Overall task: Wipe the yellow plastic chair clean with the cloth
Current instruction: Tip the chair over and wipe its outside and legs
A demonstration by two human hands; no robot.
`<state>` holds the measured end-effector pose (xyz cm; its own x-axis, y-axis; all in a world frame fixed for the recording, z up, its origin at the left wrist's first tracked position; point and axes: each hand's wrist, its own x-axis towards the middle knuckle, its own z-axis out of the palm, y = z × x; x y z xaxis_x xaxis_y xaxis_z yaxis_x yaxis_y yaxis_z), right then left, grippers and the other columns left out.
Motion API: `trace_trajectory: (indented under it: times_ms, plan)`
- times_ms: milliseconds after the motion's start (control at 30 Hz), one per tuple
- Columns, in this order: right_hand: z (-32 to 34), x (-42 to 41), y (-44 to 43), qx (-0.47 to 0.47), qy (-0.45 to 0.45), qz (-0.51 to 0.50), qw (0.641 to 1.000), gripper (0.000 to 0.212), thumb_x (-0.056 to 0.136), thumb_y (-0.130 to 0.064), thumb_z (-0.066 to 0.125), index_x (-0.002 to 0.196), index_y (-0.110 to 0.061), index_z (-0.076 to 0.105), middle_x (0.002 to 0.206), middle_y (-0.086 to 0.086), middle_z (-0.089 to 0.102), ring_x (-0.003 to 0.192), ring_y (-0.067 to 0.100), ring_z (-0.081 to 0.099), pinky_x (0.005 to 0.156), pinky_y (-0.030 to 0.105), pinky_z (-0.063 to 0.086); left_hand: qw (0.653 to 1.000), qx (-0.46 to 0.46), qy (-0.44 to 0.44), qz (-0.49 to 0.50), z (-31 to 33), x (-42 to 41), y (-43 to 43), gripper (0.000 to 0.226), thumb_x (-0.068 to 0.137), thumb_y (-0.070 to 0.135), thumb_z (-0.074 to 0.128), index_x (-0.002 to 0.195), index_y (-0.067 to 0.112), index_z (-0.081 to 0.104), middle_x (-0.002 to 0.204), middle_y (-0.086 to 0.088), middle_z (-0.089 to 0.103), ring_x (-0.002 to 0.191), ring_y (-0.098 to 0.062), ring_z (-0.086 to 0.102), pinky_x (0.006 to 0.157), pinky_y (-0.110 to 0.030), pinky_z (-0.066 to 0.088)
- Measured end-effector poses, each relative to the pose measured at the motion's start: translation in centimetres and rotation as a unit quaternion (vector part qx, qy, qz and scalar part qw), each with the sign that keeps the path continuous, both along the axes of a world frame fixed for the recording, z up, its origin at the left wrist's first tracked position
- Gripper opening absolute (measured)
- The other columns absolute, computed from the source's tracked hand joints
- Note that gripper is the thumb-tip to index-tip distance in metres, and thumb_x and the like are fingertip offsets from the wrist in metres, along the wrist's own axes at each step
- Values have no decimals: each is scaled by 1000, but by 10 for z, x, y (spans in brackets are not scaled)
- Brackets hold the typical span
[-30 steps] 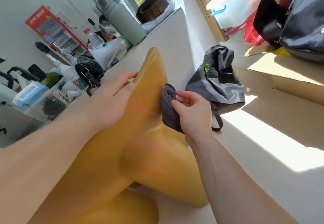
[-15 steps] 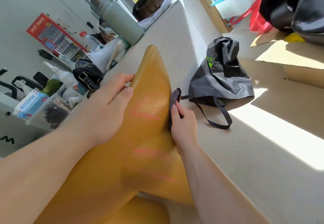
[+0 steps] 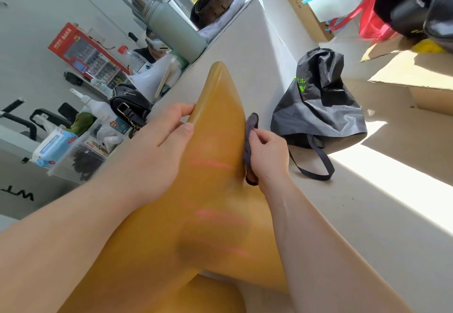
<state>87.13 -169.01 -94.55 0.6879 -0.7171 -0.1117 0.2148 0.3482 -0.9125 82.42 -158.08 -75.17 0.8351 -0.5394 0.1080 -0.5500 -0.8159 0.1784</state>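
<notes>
The yellow plastic chair [image 3: 215, 121] fills the middle of the view, its backrest running up to a rounded tip. My left hand [image 3: 157, 150] grips the backrest's left edge, thumb on the near face and fingers curled over the rim. My right hand [image 3: 267, 155] holds a dark grey cloth [image 3: 250, 141] and presses it against the backrest's right edge. Most of the cloth is hidden between my palm and the chair.
A grey drawstring bag [image 3: 318, 106] lies on the pale floor right of the chair. A white counter [image 3: 245, 50] behind carries a green flask [image 3: 171, 23], a black purse [image 3: 127, 109] and wipes [image 3: 54, 143]. Cardboard [image 3: 411, 72] and bags sit at upper right.
My right hand brought the cloth from a loose pinch in front of the backrest flat onto its right edge. The left hand kept its grip.
</notes>
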Motion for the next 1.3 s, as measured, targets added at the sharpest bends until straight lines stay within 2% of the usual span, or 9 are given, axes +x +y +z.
trace_trajectory:
  times_ms: [100,200,333,500,667,867,1033,1200,1300]
  plan:
    - [-14,-3,13,8,-2,-16,1000,26,97,-30,63,72,-25,70,78,-1,65,68,4,57,62,15,43,1000,-15,2,2,-1,-2,-2,29,106,39,34,125,54,52,99,36,58,86,18,54,71,-22,39]
    - [-13,-3,22,-21,-8,-77,997,27,94,-31,69,68,-33,63,112,-6,52,106,9,50,91,23,42,1000,-20,3,4,-1,-3,-3,30,106,36,35,124,52,53,97,37,58,84,19,54,69,-20,37]
    - [11,-11,24,43,-113,-68,990,15,93,-27,68,81,-30,60,94,-1,61,80,11,58,73,38,51,1000,-14,1,3,0,0,-1,28,106,40,36,122,56,52,100,34,59,86,15,55,74,-29,42]
    - [59,-13,0,-47,-212,-117,969,28,94,-15,68,108,-40,63,104,-13,64,97,-3,59,85,8,42,1000,-15,-13,0,-2,1,-1,29,105,41,36,125,54,51,98,41,55,87,20,51,70,-24,38]
    - [16,29,-5,7,-56,-66,996,42,105,-30,49,72,-8,64,68,11,57,61,11,46,65,30,41,1000,11,-16,-2,0,2,0,28,103,48,32,123,61,46,101,42,55,85,18,52,77,-32,44]
    - [25,-8,29,-14,-64,-2,998,42,109,-40,35,150,-41,42,103,-11,42,94,2,50,84,16,35,1000,-3,-13,-4,-1,5,1,27,104,44,34,124,55,49,98,42,55,85,19,52,75,-28,42]
    - [46,-17,38,-127,-190,-71,971,45,106,-41,39,151,-43,39,105,-20,40,98,21,57,95,36,48,1000,10,-24,-14,-1,8,3,28,105,47,34,127,59,46,107,38,56,94,13,53,84,-37,46]
    - [3,11,12,-39,-24,-16,999,29,108,-27,38,106,-22,66,91,6,54,90,26,56,74,31,38,999,21,-22,-18,-1,7,0,31,104,47,31,130,58,44,105,37,57,93,18,51,77,-26,41]
    - [26,-4,35,-48,-61,-39,996,37,109,-30,38,141,-26,56,106,-1,47,104,18,52,87,24,35,999,12,-32,-20,-1,8,1,32,105,42,34,131,53,47,106,38,55,95,21,49,75,-21,38]
